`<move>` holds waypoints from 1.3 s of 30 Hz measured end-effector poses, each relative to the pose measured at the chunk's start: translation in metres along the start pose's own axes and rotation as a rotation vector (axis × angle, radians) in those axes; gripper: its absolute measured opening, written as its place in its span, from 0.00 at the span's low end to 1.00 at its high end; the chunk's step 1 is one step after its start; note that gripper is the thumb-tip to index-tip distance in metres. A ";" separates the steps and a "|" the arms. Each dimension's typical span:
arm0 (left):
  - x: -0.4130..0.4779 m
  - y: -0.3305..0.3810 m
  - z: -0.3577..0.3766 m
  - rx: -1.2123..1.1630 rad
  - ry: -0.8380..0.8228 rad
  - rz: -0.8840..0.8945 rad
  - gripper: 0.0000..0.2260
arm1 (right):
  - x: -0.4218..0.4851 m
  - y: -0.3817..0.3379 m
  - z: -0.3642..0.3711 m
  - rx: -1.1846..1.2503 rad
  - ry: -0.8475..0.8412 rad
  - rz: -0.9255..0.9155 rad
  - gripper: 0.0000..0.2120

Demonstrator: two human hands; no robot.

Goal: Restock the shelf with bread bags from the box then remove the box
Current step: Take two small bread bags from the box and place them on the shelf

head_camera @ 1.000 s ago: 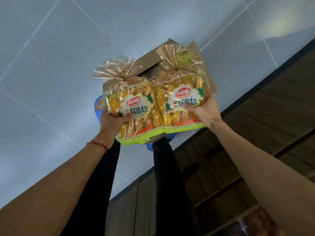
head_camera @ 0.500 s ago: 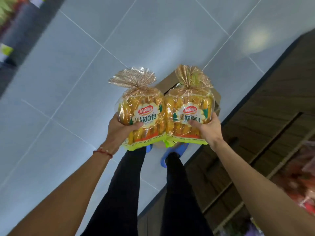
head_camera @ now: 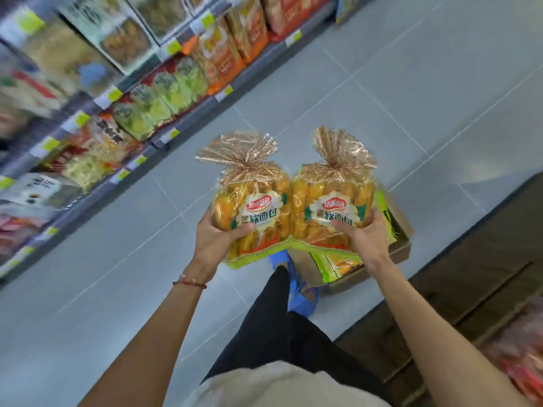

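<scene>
– Bread bag 1 (head_camera: 252,201) and bread bag 2 (head_camera: 335,201): where are they?

– Both are held in the air in front of the person, above the tiled floor (head_camera: 382,98). They stand side by side, their inner edges touching, printed labels toward the camera and gathered, tied tops pointing away from the person.

– How does each hand hold its load?

– Left hand (head_camera: 217,239) grips the lower left part of bread bag 1, thumb across the front, fingers hidden behind. A red bracelet (head_camera: 189,283) circles that wrist. Right hand (head_camera: 367,239) grips the lower right part of bread bag 2 in the same way, thumb on the front.

– And the box?

– Cardboard box (head_camera: 404,248) lies on the floor below and behind bread bag 2, partly hidden by it, just beside a dark wooden unit (head_camera: 470,274) at the right. Packets with yellow-green edges (head_camera: 338,265) show inside it; their number cannot be told.

– What else is in the field of view?

– Shelf (head_camera: 147,83), at the left across the aisle, carries rows of packaged goods with yellow price tags; it is blurred, so the goods cannot be read. Below the bags are the person's black trousers (head_camera: 279,333) and 1 blue shoe (head_camera: 302,298), which lies next to the box.
</scene>
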State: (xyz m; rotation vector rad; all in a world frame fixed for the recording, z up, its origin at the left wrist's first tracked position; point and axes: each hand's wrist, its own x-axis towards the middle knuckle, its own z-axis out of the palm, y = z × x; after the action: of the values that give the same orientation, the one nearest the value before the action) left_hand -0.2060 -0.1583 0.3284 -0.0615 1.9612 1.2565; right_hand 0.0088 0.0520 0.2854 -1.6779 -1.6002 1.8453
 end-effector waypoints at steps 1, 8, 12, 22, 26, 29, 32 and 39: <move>-0.013 0.005 -0.008 -0.006 0.018 0.012 0.33 | -0.009 -0.006 0.002 0.011 -0.020 -0.013 0.34; -0.075 0.039 -0.064 -0.023 0.166 0.132 0.23 | -0.057 -0.069 0.016 0.007 -0.131 -0.113 0.32; -0.085 0.066 -0.091 -0.049 0.221 0.190 0.27 | -0.064 -0.111 0.032 -0.020 -0.160 -0.151 0.32; -0.019 0.165 -0.159 -0.131 0.277 0.292 0.29 | -0.031 -0.248 0.121 0.010 -0.189 -0.294 0.32; 0.021 0.215 -0.192 -0.156 0.294 0.345 0.30 | -0.012 -0.302 0.165 0.031 -0.195 -0.335 0.31; 0.048 0.247 -0.212 -0.168 0.301 0.371 0.27 | 0.003 -0.333 0.193 0.044 -0.202 -0.363 0.33; 0.076 0.272 -0.225 -0.175 0.297 0.376 0.26 | 0.023 -0.356 0.212 0.067 -0.207 -0.374 0.38; 0.148 0.330 -0.206 -0.211 0.336 0.351 0.20 | 0.099 -0.411 0.237 0.106 -0.238 -0.371 0.37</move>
State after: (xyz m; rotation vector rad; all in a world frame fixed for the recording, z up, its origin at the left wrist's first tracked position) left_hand -0.5705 -0.1001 0.5218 -0.0361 2.1793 1.7763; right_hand -0.4182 0.1555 0.4899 -1.0618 -1.7239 1.9430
